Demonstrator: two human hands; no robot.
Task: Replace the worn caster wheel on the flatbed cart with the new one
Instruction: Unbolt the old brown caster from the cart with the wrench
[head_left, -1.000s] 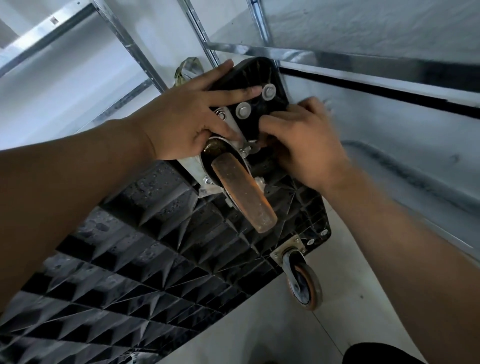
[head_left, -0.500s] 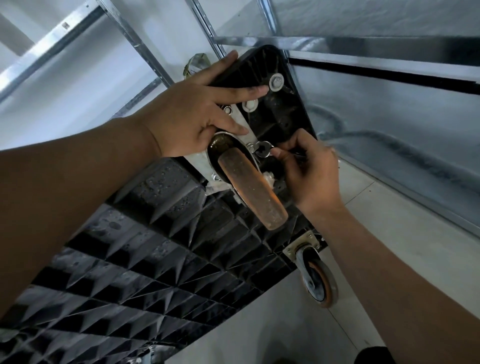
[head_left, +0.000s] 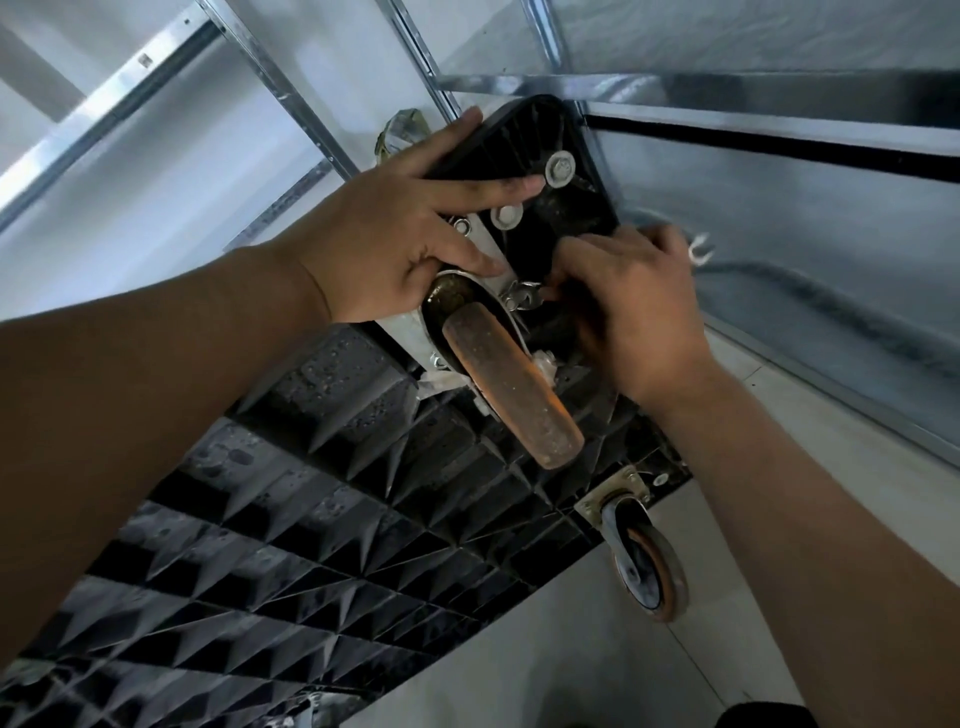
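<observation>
The black flatbed cart (head_left: 322, 509) stands tipped up, its ribbed underside facing me. A worn brown caster wheel (head_left: 511, 384) sits in a metal bracket near the cart's top corner. My left hand (head_left: 405, 239) lies flat on the cart's corner and the caster's mounting plate, fingers spread. My right hand (head_left: 628, 306) is closed around a small wrench (head_left: 524, 296), whose head sits on a bolt at the plate's right edge. The wrench's other end (head_left: 698, 249) pokes out behind the hand, blurred. Two washered bolts (head_left: 560, 169) show above.
A second caster (head_left: 644, 566) with an orange-rimmed grey wheel is mounted lower right on the cart. Metal shelving rails (head_left: 291, 88) and a plastic-wrapped panel (head_left: 779, 218) stand behind. Pale floor tiles (head_left: 597, 649) lie below.
My right hand has swung upward and to the right with the wrench on the bolt. The left hand stays pressed on the plate.
</observation>
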